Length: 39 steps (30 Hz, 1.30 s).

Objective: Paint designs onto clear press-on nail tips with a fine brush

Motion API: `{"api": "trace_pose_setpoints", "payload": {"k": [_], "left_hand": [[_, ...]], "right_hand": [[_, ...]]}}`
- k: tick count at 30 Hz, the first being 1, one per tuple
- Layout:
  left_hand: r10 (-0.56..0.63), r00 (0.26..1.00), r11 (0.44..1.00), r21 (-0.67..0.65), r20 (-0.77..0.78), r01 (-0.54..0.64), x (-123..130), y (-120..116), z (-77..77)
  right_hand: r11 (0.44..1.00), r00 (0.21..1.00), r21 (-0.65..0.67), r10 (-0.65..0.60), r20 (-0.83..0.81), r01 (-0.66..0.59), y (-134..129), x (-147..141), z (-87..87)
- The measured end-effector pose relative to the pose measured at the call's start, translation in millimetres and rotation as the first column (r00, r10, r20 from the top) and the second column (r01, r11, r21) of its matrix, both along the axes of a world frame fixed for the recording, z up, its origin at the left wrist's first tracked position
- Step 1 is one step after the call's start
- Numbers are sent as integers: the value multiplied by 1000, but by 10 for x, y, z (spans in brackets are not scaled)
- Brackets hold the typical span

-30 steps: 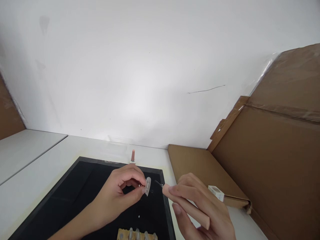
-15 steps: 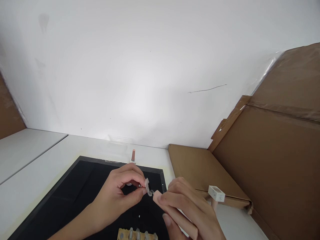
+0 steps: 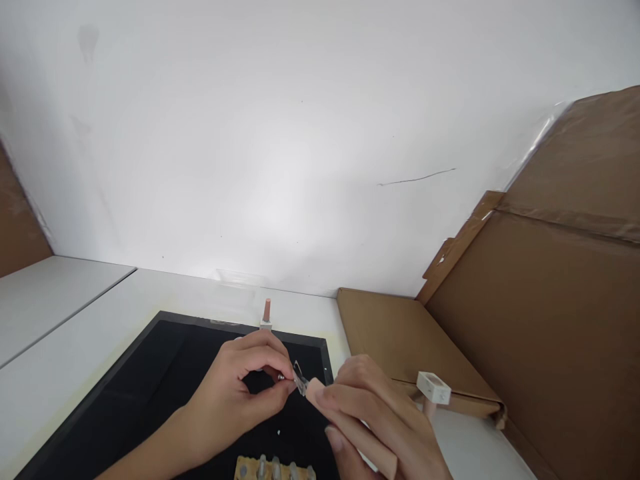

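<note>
My left hand (image 3: 250,373) pinches a small clear piece that looks like a false nail tip (image 3: 299,377) between thumb and forefinger. A tiny shiny bead-like bit shows beside those fingertips. My right hand (image 3: 380,413) is closed around the long pale-pink handle of a nail polish brush (image 3: 350,427). The brush's front end meets the lower edge of the clear piece; its bristles are hard to make out. Below both hands, at the bottom edge, a tan block (image 3: 247,470) bears several greyish clear tips.
Under my hands lies a black mat (image 3: 145,387) on the white table (image 3: 85,347). A small bottle with a pink cap (image 3: 267,313) stands behind it. To the right are a white square-ended bottle (image 3: 434,388), a flat cardboard box (image 3: 395,333) and a brown cardboard wall (image 3: 560,320).
The clear piece has turned in my left fingers and shows its side differently. The brush end has stayed against it, and both hands have barely moved.
</note>
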<state>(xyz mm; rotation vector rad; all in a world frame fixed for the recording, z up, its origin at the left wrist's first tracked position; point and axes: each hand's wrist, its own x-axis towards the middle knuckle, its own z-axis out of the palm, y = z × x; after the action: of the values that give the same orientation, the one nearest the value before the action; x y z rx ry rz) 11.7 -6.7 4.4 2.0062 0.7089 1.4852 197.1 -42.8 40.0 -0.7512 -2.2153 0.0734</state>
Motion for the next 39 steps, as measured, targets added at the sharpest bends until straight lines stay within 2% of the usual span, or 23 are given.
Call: {"api": "trace_pose_setpoints", "payload": {"k": [4,10,15,17,23,31,36,39], "left_hand": [[16,1000,1000,11,-4,-16,4,-9,12],[14,1000,1000,2,-12,-14,3,-2,-2],[-6,1000,1000,-4,3,6,-16,18,-19],[-7,1000,1000,11,5,7,-23,20,-24],[16,1000,1000,23,-8,-16,-15,-3,-12],[3,1000,1000,1,3,-3,-20,2,0],[-13,1000,1000,15,7,13,-36,10,-14],[-13,1000,999,44,-7,13,-34,6,0]], "right_hand": [[998,999,-57,-4,34,6,-11,-13,3],[997,998,-71,-40,43,43,-2,-5,21],[999,999,-37,30,-42,-32,-11,15,-15],[999,996,-48,-2,-88,-3,-24,8,-17],[997,998,-76,-24,60,28,-35,-15,4],[997,997,-66,-43,59,47,-22,38,-13],[997,999,-73,20,-36,-22,-4,39,-28],[996,999,-78,40,-23,-41,-9,29,-12]]}}
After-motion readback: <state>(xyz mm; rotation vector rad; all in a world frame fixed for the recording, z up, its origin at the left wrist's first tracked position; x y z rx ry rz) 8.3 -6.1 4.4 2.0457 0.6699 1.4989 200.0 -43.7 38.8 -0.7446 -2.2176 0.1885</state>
